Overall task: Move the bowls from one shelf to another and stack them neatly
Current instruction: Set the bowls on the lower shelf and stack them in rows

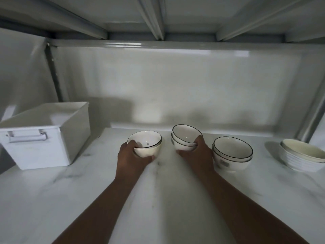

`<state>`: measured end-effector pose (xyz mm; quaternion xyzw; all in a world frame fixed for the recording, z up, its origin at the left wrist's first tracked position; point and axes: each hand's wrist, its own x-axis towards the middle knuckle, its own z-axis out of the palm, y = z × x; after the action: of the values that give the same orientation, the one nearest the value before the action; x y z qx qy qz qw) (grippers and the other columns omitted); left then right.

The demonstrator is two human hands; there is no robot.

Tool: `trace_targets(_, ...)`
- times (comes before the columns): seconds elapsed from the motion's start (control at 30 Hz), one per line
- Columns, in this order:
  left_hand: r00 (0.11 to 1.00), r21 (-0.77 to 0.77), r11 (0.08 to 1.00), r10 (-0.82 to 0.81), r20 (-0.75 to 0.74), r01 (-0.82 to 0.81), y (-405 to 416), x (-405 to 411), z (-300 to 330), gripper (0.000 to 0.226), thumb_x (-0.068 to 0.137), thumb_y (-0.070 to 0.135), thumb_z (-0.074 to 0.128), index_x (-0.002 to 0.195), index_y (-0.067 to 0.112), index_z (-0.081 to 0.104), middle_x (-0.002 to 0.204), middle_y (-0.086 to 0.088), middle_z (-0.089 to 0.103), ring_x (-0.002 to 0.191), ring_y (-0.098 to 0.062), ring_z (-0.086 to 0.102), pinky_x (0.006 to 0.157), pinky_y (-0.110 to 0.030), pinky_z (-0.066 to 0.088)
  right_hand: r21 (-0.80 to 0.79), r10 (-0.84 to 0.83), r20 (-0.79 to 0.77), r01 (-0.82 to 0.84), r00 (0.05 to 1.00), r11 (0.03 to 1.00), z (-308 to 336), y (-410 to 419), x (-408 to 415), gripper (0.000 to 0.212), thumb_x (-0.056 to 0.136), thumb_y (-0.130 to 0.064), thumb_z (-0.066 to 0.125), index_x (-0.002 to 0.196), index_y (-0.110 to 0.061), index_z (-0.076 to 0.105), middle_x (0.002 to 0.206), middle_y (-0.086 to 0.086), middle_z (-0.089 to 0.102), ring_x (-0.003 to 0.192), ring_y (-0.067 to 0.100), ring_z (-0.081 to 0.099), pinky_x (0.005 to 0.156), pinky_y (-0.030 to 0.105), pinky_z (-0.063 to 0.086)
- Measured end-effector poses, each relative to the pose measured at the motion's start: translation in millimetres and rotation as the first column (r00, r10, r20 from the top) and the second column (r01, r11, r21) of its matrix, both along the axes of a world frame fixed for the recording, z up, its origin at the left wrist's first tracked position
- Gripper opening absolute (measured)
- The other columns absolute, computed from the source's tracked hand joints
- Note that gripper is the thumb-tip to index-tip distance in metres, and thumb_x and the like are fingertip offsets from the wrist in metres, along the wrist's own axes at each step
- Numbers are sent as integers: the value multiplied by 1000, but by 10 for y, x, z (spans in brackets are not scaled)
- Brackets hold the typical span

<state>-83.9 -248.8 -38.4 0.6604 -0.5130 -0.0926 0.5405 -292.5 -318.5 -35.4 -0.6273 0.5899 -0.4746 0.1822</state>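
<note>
Head view looks down on a marbled shelf [73,199] where the left hand [131,156] curls its fingers round a black-rimmed bowl [145,143] and the right hand [198,152] grips a tilted pair of nested bowls [184,138] just beside it (both near the middle); further right stand another stack [232,152] and ribbed dishes [302,155], a white bin [44,134] at far left

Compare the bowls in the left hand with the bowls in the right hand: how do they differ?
The left hand grips bowls sitting level, about two nested. The right hand grips a stack tilted toward the left, about three nested. Both sets are white with dark rims, on the marble shelf.
</note>
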Motion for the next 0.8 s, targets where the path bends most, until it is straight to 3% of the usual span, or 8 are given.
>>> trace_targets(0.1,998,-15,998,-61,-13,61,33,-21,-5,60,53,27,89,99,33,51,118,5,39,92,5,52,69,-3,39,10,5,6,-5,1000,1000,-2,4,-1,58,55,-41,87,82,-21,39,77,-1,57,71,20,53,51,26,33)
trace_targets(0.2,996,-7,997,-72,56,72,44,-45,-6,71,48,28,90,105,37,50,124,5,34,96,-8,55,82,-19,46,6,6,5,-6,1000,1000,-9,3,-6,57,55,-41,86,80,-21,39,76,-1,57,71,20,53,51,24,33)
trace_targets(0.23,996,-5,997,-71,61,71,52,-57,9,66,49,26,90,102,36,51,123,5,36,97,-10,54,83,-19,44,4,6,5,-6,1000,1000,-12,-3,-8,56,55,-42,85,80,-21,39,75,-2,57,71,20,54,51,25,34)
trace_targets(0.37,997,6,999,-48,57,47,45,-53,42,45,55,18,90,85,17,56,111,1,47,91,-11,49,67,4,35,-14,4,13,-4,1000,1000,-20,-10,-15,56,56,-40,86,81,-19,40,72,-2,56,68,20,53,53,29,35)
trace_targets(0.53,996,23,999,-44,76,42,51,-26,61,46,56,20,91,87,9,59,108,-1,50,79,-5,49,54,-2,39,-51,1,14,-1,1000,999,-30,-8,-17,57,55,-39,86,76,-18,38,66,-4,53,62,17,50,49,22,34)
trace_targets(0.57,996,19,999,-47,70,45,53,-20,57,45,56,19,91,87,8,60,107,-1,50,78,-1,49,53,-2,39,-56,1,14,0,1000,998,-33,-13,-16,57,55,-39,86,76,-18,38,66,-4,53,63,18,51,49,22,34)
trace_targets(0.67,992,42,999,-38,118,33,52,-20,47,45,56,24,91,85,13,58,105,-1,51,82,-13,50,55,-5,38,-59,9,17,-8,1000,998,-32,-19,-10,56,54,-37,87,75,-17,38,65,-4,51,62,18,49,50,22,34)
trace_targets(0.8,997,17,1000,-11,75,9,31,-8,42,46,49,25,93,77,19,57,111,-3,52,94,-13,53,63,4,36,-64,11,23,-9,1000,998,-29,-15,-12,57,53,-37,85,72,-17,36,61,-5,48,59,18,45,53,31,38)
